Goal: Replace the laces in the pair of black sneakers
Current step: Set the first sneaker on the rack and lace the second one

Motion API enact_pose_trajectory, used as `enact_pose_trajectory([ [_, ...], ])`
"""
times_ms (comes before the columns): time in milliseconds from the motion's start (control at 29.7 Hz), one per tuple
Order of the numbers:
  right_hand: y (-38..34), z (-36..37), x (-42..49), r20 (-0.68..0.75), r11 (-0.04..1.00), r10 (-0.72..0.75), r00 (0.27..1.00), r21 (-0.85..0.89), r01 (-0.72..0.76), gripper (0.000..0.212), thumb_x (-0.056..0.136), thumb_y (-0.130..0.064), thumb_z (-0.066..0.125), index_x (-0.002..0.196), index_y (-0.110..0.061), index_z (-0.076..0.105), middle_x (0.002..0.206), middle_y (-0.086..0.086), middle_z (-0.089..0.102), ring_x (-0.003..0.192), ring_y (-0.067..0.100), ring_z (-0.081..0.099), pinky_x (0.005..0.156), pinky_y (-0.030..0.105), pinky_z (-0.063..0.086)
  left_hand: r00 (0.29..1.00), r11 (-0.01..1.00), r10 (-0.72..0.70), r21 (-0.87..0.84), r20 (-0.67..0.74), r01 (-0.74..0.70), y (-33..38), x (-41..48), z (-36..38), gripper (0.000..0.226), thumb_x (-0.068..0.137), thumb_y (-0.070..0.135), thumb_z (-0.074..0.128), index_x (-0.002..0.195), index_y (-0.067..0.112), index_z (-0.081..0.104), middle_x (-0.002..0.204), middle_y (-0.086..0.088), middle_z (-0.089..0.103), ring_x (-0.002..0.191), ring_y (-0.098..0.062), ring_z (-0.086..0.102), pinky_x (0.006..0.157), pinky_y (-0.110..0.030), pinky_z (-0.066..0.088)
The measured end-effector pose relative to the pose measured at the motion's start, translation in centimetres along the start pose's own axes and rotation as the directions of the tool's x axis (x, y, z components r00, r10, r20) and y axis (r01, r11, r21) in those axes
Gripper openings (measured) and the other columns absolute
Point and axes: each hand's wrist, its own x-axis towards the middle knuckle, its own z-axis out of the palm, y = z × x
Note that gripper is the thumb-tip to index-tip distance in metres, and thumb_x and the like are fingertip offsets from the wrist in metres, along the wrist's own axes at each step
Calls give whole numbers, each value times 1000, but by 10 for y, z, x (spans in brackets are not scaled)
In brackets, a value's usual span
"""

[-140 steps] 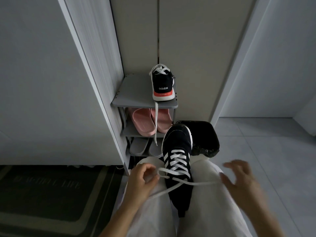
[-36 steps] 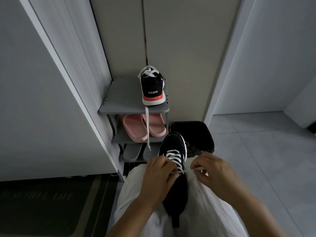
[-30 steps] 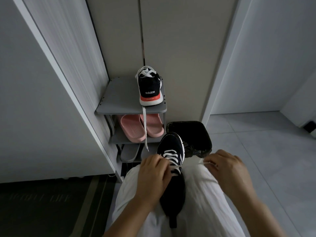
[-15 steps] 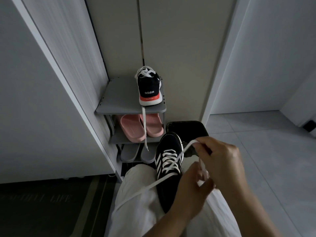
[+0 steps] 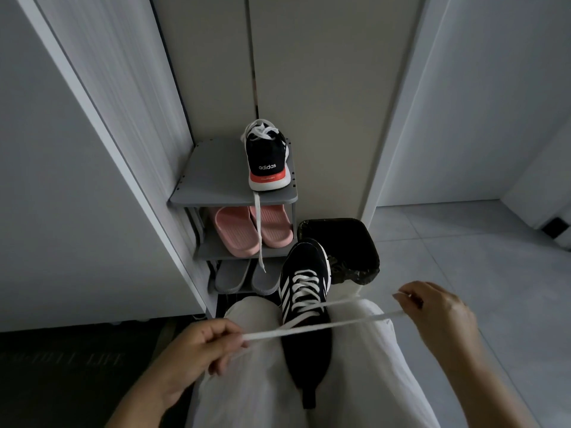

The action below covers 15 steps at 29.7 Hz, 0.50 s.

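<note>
A black sneaker (image 5: 306, 329) with white stripes lies between my knees, toe pointing away, white lace (image 5: 309, 327) threaded through its eyelets. My left hand (image 5: 197, 350) pinches one lace end, drawn out to the left. My right hand (image 5: 432, 310) pinches the other end, drawn out to the right. The two ends cross above the shoe's tongue and are taut. The second black sneaker (image 5: 267, 159) stands on the top of the grey shoe rack (image 5: 213, 183), heel toward me, with one white lace end hanging down over the rack's front.
Pink slippers (image 5: 247, 230) sit on the rack's middle shelf, grey slippers (image 5: 244, 276) below. A bin with a black bag (image 5: 343, 245) stands right of the rack. A dark doormat (image 5: 61, 366) lies at lower left. Grey tiled floor spreads to the right.
Half a second ago both hands were together at the right of the shoe with the lace. Now my left hand has pulled left and my right hand right, stretching the ends apart.
</note>
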Motion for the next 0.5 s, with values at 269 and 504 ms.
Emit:
enact_pose_trajectory([
  [269,-76,10,-32,319,814,-491,811,499,297,24,87,-42,52,98,-25,65,94,-15,65,89,0,58,80,14,43,970,987,116,89,212,-137,24,19,73,7,87,12,62,80,11,65,54,6,57,43,1,44,48,-10,33],
  [504,-46,-4,-28,368,858,-365,855,490,155,28,84,-22,67,63,-34,52,66,-4,58,60,4,48,56,13,37,986,995,69,66,152,-79,20,19,62,11,90,3,55,86,11,63,62,2,67,46,-5,47,45,-13,33],
])
